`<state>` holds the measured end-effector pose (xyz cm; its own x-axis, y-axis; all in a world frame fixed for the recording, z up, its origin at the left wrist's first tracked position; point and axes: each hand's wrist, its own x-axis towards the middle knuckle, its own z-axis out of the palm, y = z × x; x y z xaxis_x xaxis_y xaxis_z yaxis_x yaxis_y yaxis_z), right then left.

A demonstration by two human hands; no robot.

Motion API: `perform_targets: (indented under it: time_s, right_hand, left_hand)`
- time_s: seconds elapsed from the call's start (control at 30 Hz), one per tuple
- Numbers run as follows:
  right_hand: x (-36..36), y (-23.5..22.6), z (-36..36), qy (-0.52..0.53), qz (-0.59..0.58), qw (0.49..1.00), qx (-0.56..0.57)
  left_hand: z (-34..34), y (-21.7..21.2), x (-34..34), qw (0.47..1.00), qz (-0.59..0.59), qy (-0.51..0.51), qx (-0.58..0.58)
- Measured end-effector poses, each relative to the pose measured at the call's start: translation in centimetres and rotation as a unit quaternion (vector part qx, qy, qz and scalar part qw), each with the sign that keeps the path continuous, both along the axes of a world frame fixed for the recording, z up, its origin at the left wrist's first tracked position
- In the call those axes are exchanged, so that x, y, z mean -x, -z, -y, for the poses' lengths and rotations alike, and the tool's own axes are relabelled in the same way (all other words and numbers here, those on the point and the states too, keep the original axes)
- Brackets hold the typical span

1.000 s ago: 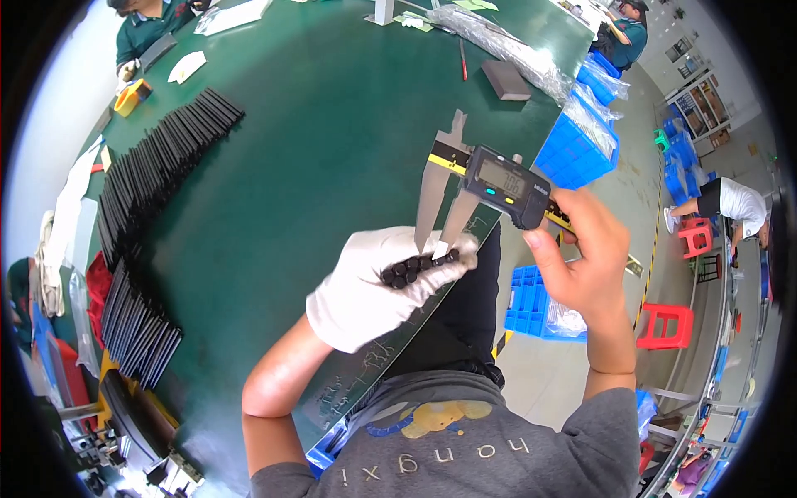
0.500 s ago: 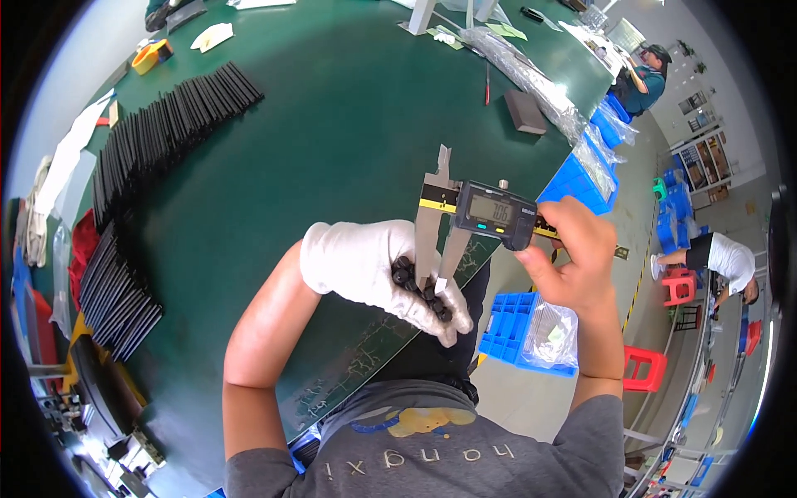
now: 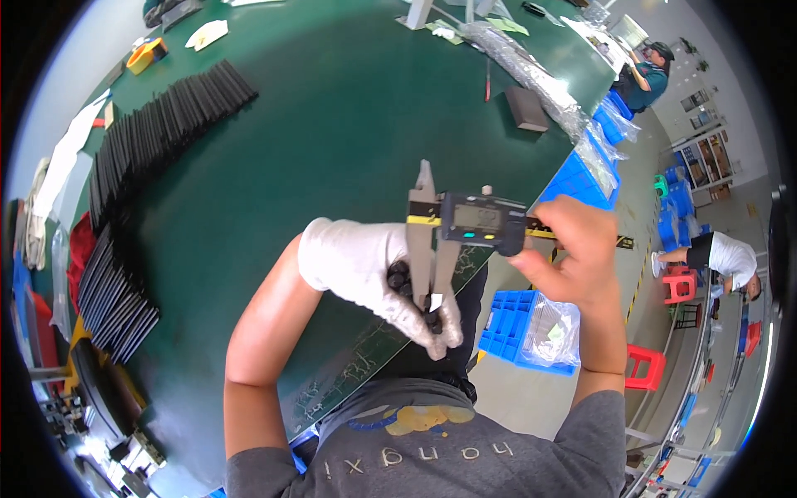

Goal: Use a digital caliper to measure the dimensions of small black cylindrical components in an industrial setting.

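Observation:
My right hand [image 3: 577, 253], bare, grips a digital caliper [image 3: 483, 219] by its beam at the right end, thumb against the slider. The caliper lies roughly level above the table edge, its long jaws pointing down and a narrow gap between them. Below, my left hand [image 3: 353, 259] wears a white glove. It is cupped round several small black knobby pieces [image 3: 399, 278], some hidden by the fingers and jaws. The jaw tips reach in at its fingertips, beside a black piece; whether they touch it I cannot tell.
Long rows of thin black strips [image 3: 158, 124] lie on the green table [image 3: 324, 124] at left. A dark block [image 3: 525, 109] and plastic-wrapped goods are far right. Beside the table stand blue crates [image 3: 519, 332] and a red stool [image 3: 643, 367]. Two other people are at right.
The caliper has shifted left and slightly down, and the gap between its jaws has narrowed. My gloved fingers have drawn closer together round the black pieces.

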<state>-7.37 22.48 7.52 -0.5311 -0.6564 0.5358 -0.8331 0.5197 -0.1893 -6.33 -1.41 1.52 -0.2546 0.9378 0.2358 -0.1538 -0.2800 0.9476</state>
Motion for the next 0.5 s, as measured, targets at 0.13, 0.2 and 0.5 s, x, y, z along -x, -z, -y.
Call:
perform_targets:
  time_s: [0.13, 0.2, 0.5]
  right_hand:
    - [-0.07, 0.22, 0.21, 0.008, -0.001, 1.0, -0.009]
    - [-0.12, 0.13, 0.34, 0.005, 0.004, 0.999, -0.034]
    - [0.58, 0.04, 0.58, -0.009, 0.021, 1.0, 0.008]
  left_hand:
    - [0.2, 0.7, 0.01, 0.999, -0.039, -0.008, -0.034]
    - [0.33, 0.45, 0.42, 0.997, -0.07, -0.007, -0.041]
    - [0.1, 0.35, 0.49, 0.999, -0.021, 0.028, -0.03]
